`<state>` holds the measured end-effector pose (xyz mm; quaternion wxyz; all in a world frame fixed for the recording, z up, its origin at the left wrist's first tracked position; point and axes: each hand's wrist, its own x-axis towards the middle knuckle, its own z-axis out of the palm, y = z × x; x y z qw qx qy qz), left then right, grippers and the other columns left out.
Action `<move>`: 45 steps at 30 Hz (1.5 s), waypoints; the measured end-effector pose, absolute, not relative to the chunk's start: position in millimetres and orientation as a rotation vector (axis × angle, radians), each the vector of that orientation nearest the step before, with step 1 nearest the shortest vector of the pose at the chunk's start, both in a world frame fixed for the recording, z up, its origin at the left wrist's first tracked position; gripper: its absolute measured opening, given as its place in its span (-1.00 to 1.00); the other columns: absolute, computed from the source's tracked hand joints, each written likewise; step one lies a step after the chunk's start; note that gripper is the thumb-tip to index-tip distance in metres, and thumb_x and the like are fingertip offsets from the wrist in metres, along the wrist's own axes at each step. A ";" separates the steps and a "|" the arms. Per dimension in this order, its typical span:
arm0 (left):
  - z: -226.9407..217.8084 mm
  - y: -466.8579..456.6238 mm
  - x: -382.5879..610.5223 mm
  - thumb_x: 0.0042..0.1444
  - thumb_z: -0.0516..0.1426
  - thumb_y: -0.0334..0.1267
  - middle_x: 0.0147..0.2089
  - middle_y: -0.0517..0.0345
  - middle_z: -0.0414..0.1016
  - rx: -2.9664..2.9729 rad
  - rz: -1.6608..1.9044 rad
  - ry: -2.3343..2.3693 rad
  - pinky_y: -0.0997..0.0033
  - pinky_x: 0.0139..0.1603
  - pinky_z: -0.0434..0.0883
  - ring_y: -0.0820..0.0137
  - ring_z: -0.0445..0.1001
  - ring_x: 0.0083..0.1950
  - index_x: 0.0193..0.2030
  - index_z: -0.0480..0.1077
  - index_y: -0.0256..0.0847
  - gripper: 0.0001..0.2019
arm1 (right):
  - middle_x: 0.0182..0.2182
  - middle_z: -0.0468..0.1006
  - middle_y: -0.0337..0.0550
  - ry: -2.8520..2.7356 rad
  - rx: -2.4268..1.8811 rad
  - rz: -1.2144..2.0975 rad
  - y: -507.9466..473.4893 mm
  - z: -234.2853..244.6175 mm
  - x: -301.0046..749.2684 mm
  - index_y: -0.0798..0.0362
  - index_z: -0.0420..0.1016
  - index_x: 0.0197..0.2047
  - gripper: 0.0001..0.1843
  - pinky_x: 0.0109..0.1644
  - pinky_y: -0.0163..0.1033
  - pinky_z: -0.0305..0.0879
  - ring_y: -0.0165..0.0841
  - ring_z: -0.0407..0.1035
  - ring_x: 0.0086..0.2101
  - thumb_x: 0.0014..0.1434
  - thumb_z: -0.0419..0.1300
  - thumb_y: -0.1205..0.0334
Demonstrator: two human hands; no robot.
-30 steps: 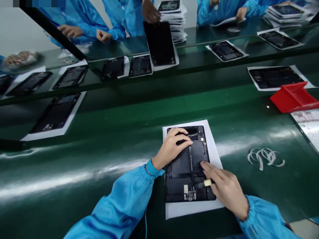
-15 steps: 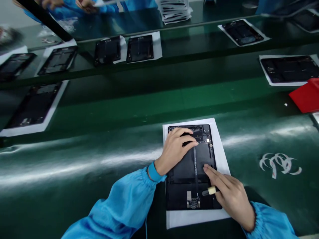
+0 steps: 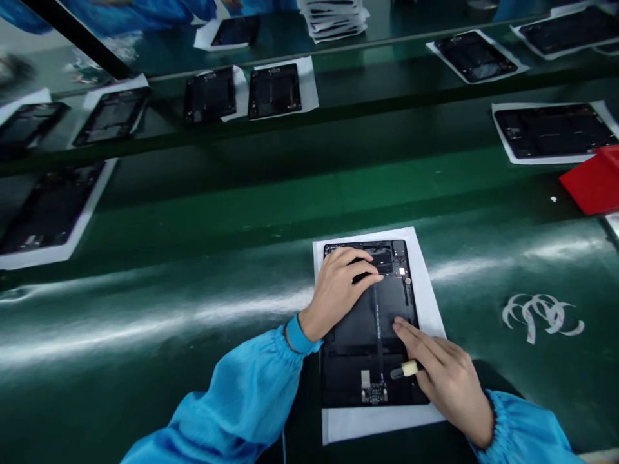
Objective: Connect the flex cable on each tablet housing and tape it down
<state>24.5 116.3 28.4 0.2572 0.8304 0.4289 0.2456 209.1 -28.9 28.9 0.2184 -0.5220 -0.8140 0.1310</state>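
1. While the left hand (image 3: 338, 290) lies open with its fingers pressing down on the far end of the open tablet (image 3: 367, 335), the right hand (image 3: 447, 380) rests on the near end.
2. It points one finger onto the dark inside. Its other fingers are curled, and they seem to pinch a little tool with a pale tip (image 3: 407, 369).
3. That tablet lies flat on a white sheet (image 3: 428, 290), on the shiny green belt (image 3: 193, 309), right in front of the person.
4. Its insides face up. I think the work is partway. The dark parts and a thin strip down the middle are in place, but no back cover is on yet.
5. Some curled white strips (image 3: 539, 316) lie on the belt to the right, well apart from the tablet. They look like peeled bits.
6. Its long side runs away from the person, leaning only a little. The end with the small board is nearest the person.
7. More open tablets (image 3: 275, 90) lie on sheets farther off, and a red tray (image 3: 592, 180) sits at the right edge.
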 end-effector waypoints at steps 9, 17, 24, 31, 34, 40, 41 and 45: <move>25.4 113.3 24.0 0.15 0.24 -0.21 -0.05 0.15 0.51 2.299 0.673 1.203 0.19 0.03 0.27 0.26 0.40 0.00 -0.20 0.50 -0.13 -0.90 | 0.16 0.40 0.03 -2.385 -1.341 0.337 -41.9 35.7 210.0 0.19 -0.15 0.43 -0.24 -0.23 -0.24 0.47 -0.32 0.52 -0.21 0.17 -0.15 0.60; 26.2 113.4 24.4 0.14 0.25 -0.24 -0.01 0.08 0.45 2.251 0.718 1.192 0.15 0.05 0.29 0.22 0.38 0.03 -0.14 0.44 -0.17 -0.84 | 0.04 0.53 0.00 -2.639 -1.373 0.139 -16.6 40.3 195.2 0.23 0.22 0.27 -0.27 -0.38 -0.23 0.40 -0.35 0.45 -0.44 -0.01 -0.10 0.62; 34.2 86.8 -2.4 0.21 0.15 -0.26 0.17 0.01 0.30 1.681 1.045 1.365 0.15 0.25 0.28 0.25 0.28 0.25 -0.01 0.37 -0.12 -0.78 | -0.05 0.56 0.00 -2.374 -1.505 0.186 24.9 28.4 203.6 0.18 0.24 0.23 -0.31 -0.31 -0.23 0.43 -0.30 0.50 -0.36 0.00 -0.08 0.59; 57.7 -17.8 -64.7 0.19 0.15 -0.04 0.43 0.17 0.02 0.848 0.728 1.444 0.16 0.30 0.29 0.19 0.00 0.44 0.25 0.19 0.10 -0.51 | -0.37 0.58 -0.11 -2.112 -1.757 0.073 23.5 22.0 222.4 0.15 0.26 0.16 -0.61 -0.42 -0.27 0.31 -0.30 0.47 -0.48 0.32 -0.14 0.40; 67.4 -33.4 -65.1 0.20 0.12 -0.02 0.40 0.13 0.13 0.604 0.599 1.318 0.08 0.34 0.21 0.20 0.11 0.40 0.30 0.16 0.08 -0.47 | -0.43 0.56 -0.12 -2.146 -1.789 -0.004 27.3 17.9 225.7 0.17 0.30 0.09 -0.67 -0.43 -0.25 0.25 -0.28 0.46 -0.50 0.37 -0.14 0.33; 66.5 -14.4 -37.9 0.17 0.13 -0.03 0.19 0.02 0.42 0.596 0.616 1.398 0.11 0.33 0.16 0.19 0.30 0.27 0.12 0.37 -0.15 -0.57 | -0.21 0.58 -0.04 -2.199 -1.721 -0.013 30.1 13.0 220.8 0.17 0.22 0.16 -0.64 -0.34 -0.27 0.25 -0.31 0.49 -0.36 0.35 -0.13 0.41; 63.7 -12.8 -32.3 0.16 0.15 -0.02 0.17 0.02 0.43 0.681 0.637 1.392 0.16 0.30 0.21 0.20 0.31 0.26 0.10 0.37 -0.15 -0.58 | -0.20 0.58 -0.03 -2.190 -1.721 -0.010 30.0 12.7 219.9 0.17 0.22 0.17 -0.64 -0.33 -0.27 0.25 -0.32 0.49 -0.36 0.35 -0.13 0.41; 42.2 -5.8 -20.0 0.15 0.13 0.11 -0.02 0.04 0.51 1.039 0.779 1.415 0.29 0.02 0.39 0.23 0.47 0.01 0.02 0.31 -0.17 -0.55 | -0.27 0.59 -0.05 -2.081 -1.700 0.008 31.2 11.9 219.1 0.19 0.22 0.18 -0.63 -0.35 -0.27 0.27 -0.31 0.49 -0.40 0.39 -0.17 0.35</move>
